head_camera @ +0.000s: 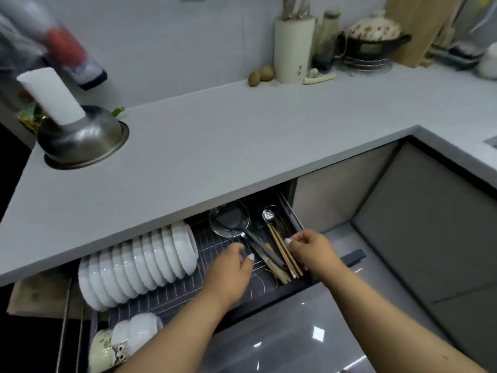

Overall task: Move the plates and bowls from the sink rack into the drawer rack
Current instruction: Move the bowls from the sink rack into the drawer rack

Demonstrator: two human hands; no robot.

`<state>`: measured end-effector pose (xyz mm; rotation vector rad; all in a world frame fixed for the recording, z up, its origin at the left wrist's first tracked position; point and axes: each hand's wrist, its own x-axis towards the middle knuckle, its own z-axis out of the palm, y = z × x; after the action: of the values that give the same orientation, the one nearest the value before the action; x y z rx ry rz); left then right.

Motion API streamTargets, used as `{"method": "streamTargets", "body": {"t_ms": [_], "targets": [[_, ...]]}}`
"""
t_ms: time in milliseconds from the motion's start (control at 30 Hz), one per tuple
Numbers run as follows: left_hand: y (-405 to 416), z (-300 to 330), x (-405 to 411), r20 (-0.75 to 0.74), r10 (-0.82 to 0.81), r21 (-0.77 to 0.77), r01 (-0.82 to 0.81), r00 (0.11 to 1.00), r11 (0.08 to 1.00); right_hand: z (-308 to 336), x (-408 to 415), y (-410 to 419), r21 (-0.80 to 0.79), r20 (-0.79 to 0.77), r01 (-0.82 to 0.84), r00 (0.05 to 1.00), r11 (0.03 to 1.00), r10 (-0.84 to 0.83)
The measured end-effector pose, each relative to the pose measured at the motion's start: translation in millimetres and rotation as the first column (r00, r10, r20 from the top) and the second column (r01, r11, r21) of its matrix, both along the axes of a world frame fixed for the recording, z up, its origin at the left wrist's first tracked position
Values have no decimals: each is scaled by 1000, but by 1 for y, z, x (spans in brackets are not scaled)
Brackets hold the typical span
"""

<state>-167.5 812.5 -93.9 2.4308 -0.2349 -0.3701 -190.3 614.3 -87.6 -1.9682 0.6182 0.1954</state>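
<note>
Fingers of the left hand are loosely curled with the thumb out, hovering over the wire floor of the drawer rack and holding nothing that can be seen. Fingers of the right hand are bent inward above the chopsticks in the utensil section; whether they pinch anything cannot be told. The drawer rack stands pulled out beneath the countertop. A row of white bowls stands on edge along its left half, partly under the counter lip. A second, shorter row of white bowls lies nearer the front left, with a patterned cup at its end. To the right of the hands lie a wire skimmer, a dark spatula and a metal spoon. On the countertop, an upturned steel bowl sits far left; a white knife holder and a lidded pot stand against the back wall.
</note>
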Motion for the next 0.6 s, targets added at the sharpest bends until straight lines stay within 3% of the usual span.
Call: {"method": "streamTargets", "body": {"t_ms": [300, 600], "targets": [[-187, 25, -4, 90, -207, -19, 209, 974, 978, 11, -39, -168, 85, 76, 229, 969, 970, -235], [-355, 34, -24, 105, -392, 7, 394, 914, 919, 20, -95, -324, 60, 114, 433, 892, 899, -437]]}}
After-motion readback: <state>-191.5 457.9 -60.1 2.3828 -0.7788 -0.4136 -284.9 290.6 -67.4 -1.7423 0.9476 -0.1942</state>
